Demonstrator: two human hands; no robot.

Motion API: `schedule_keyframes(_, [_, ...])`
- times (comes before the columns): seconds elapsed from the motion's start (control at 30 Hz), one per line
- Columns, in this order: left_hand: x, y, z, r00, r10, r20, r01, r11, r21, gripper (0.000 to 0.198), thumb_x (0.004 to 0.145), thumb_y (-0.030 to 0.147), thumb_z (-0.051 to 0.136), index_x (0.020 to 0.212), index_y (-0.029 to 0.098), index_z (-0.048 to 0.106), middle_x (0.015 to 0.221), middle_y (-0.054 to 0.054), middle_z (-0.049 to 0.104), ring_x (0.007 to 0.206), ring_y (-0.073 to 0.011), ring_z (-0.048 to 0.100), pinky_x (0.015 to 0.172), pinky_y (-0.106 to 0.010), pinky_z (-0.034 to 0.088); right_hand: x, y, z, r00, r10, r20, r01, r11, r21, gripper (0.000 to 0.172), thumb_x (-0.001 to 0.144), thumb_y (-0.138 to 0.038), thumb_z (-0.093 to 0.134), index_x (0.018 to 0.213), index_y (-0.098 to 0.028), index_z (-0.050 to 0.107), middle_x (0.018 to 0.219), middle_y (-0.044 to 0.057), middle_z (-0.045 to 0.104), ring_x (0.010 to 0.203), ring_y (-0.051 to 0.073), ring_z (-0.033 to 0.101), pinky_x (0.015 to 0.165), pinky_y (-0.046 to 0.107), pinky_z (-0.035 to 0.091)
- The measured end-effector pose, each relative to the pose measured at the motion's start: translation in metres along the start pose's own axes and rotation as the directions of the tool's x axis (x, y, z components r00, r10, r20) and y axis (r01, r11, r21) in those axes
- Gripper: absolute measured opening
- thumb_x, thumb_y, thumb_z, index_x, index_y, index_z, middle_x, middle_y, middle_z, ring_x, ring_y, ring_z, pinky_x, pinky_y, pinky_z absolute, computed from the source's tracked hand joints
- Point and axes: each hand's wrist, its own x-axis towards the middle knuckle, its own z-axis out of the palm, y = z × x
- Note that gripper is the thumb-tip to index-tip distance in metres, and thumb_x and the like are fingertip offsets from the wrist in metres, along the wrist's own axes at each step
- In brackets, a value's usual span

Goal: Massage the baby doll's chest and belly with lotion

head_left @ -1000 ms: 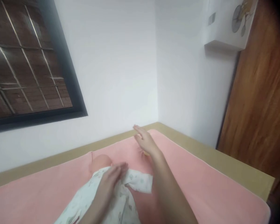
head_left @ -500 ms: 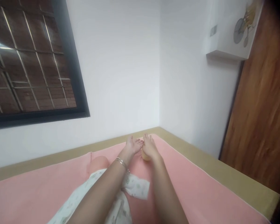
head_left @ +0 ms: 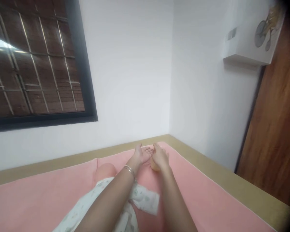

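A baby doll [head_left: 103, 171] in a white patterned garment [head_left: 145, 199] lies on a pink towel [head_left: 219, 206]. Both my arms reach over the doll towards the far corner. My left hand [head_left: 141, 154] is held palm up with fingers spread, a bracelet on its wrist. My right hand [head_left: 160, 157] curls over a small pale round object [head_left: 154, 166], which is mostly hidden under the fingers. The two hands almost touch.
The towel covers a tan table [head_left: 256, 196] set in a corner of white walls. A dark-framed window [head_left: 38, 64] is at the left. A white shelf box [head_left: 246, 48] and a wooden door [head_left: 277, 129] are at the right.
My left hand has left the doll's chest and reached forward, turning palm up beside my right hand. My right hand has closed down over the small pale object.
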Motion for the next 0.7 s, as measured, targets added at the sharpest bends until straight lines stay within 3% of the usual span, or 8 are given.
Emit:
schedule_keyframes(0.13, [-0.015, 0.0, 0.002, 1.0, 0.001, -0.007, -0.001, 1.0, -0.011, 0.077, 0.092, 0.041, 0.033, 0.148, -0.006, 0.009, 0.153, -0.03, 0.017, 0.138, -0.0322, 0.034, 0.096, -0.037, 0.051, -0.002, -0.002, 0.002, 1.0, 0.023, -0.012, -0.023, 1.0, -0.014, 0.054, 0.086, -0.016, 0.036, 0.137, -0.031, 0.046, 0.128, 0.007, 0.059, 0.12, 0.027, 0.047, 0.101, 0.051, 0.027])
schedule_keyframes(0.23, [-0.042, 0.005, 0.003, 1.0, 0.015, -0.014, -0.015, 1.0, -0.025, 0.075, 0.091, 0.039, 0.035, 0.15, -0.001, 0.011, 0.152, -0.029, 0.023, 0.136, -0.0316, 0.039, 0.097, -0.039, 0.051, -0.003, -0.002, 0.005, 0.999, 0.025, -0.037, -0.026, 0.999, -0.021, 0.053, 0.086, -0.016, 0.036, 0.136, -0.03, 0.047, 0.125, 0.008, 0.06, 0.119, 0.027, 0.048, 0.1, 0.05, 0.029])
schedule_keyframes(0.33, [-0.089, 0.014, -0.001, 1.0, 0.03, -0.009, -0.03, 0.999, -0.032, 0.07, 0.092, 0.035, 0.036, 0.15, 0.003, 0.015, 0.149, -0.028, 0.031, 0.132, -0.0307, 0.044, 0.099, -0.041, 0.05, -0.004, -0.002, 0.005, 0.996, 0.016, -0.091, -0.013, 1.0, 0.028, 0.048, 0.087, -0.019, 0.036, 0.132, -0.026, 0.053, 0.117, 0.009, 0.064, 0.115, 0.027, 0.052, 0.098, 0.048, 0.033])
schedule_keyframes(0.43, [-0.148, 0.019, -0.016, 1.0, 0.022, 0.001, -0.022, 1.0, -0.014, 0.069, 0.091, 0.034, 0.041, 0.149, 0.003, 0.02, 0.146, -0.027, 0.037, 0.133, -0.0316, 0.044, 0.102, -0.041, 0.047, -0.007, -0.012, 0.002, 0.972, -0.008, -0.235, 0.044, 0.988, 0.147, 0.048, 0.083, -0.017, 0.037, 0.126, -0.017, 0.058, 0.114, 0.013, 0.065, 0.116, 0.027, 0.053, 0.099, 0.043, 0.037])
schedule_keyframes(0.57, [-0.208, 0.022, -0.047, 1.0, 0.015, -0.028, -0.016, 0.999, -0.032, 0.073, 0.088, 0.036, 0.047, 0.146, 0.0, 0.022, 0.138, -0.027, 0.046, 0.132, -0.0331, 0.044, 0.103, -0.042, 0.046, -0.035, -0.053, 0.0, 0.888, -0.231, -0.398, 0.377, 0.862, 0.338, 0.058, 0.079, -0.017, 0.039, 0.137, -0.012, 0.049, 0.137, 0.013, 0.053, 0.131, 0.024, 0.043, 0.109, 0.039, 0.034])
schedule_keyframes(0.63, [-0.222, 0.025, -0.063, 0.996, 0.002, -0.086, -0.005, 0.999, -0.035, 0.071, 0.089, 0.04, 0.044, 0.146, 0.002, 0.026, 0.135, -0.027, 0.05, 0.13, -0.0334, 0.046, 0.101, -0.045, 0.047, -0.064, -0.082, 0.001, 0.852, -0.414, -0.321, 0.521, 0.738, 0.43, 0.053, 0.085, -0.022, 0.04, 0.137, -0.013, 0.05, 0.136, 0.012, 0.054, 0.128, 0.022, 0.047, 0.109, 0.039, 0.035])
schedule_keyframes(0.67, [-0.226, 0.026, -0.071, 0.993, 0.028, -0.114, -0.033, 0.999, -0.035, 0.069, 0.089, 0.043, 0.041, 0.145, 0.004, 0.029, 0.135, -0.026, 0.051, 0.129, -0.0341, 0.047, 0.101, -0.048, 0.047, -0.082, -0.097, 0.002, 0.807, -0.527, -0.266, 0.587, 0.669, 0.457, 0.05, 0.088, -0.024, 0.04, 0.135, -0.016, 0.052, 0.136, 0.011, 0.055, 0.127, 0.022, 0.049, 0.11, 0.041, 0.035])
schedule_keyframes(0.7, [-0.228, 0.026, -0.078, 0.988, 0.081, -0.135, -0.086, 0.996, -0.031, 0.069, 0.089, 0.045, 0.038, 0.145, 0.008, 0.03, 0.136, -0.024, 0.051, 0.129, -0.035, 0.047, 0.102, -0.051, 0.046, -0.1, -0.11, 0.003, 0.728, -0.651, -0.214, 0.664, 0.592, 0.457, 0.047, 0.089, -0.025, 0.041, 0.134, -0.019, 0.053, 0.136, 0.009, 0.055, 0.127, 0.022, 0.049, 0.112, 0.044, 0.032])
